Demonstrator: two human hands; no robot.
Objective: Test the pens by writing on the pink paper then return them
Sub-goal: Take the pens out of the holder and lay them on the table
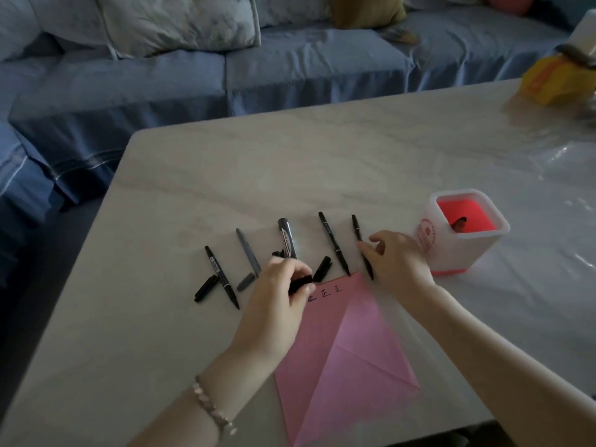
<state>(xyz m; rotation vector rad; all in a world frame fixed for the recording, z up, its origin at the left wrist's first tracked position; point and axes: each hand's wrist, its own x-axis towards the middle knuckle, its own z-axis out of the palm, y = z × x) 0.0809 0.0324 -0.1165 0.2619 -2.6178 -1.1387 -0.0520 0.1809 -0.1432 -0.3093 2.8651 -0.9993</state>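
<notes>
On the pale marble table [322, 156] I see five pens in a row, just beyond the far edge of the pink paper [342, 353]. At the far left lies a thin black pen [222, 277] with its cap [205, 288] beside it. Next comes a grey pen [247, 253], and its grey cap [245, 281] lies near its lower end. In the middle is a thick black marker [286, 234]. My left hand [280, 301] is closed around a black cap [300, 284], just in front of this marker. Another black cap [322, 268] lies to the right of this hand. Then there is a thin black pen [333, 241], whose tip touches the paper's far edge. My right hand [398, 261] pinches the rightmost thin pen [361, 243] with thumb and fingers near its middle. Three small written marks [325, 293] stand along the far edge of the paper. At the right, near my right hand, stands the white pen holder [464, 233] with a red inside. A blue sofa [225, 75] is behind the table.
</notes>
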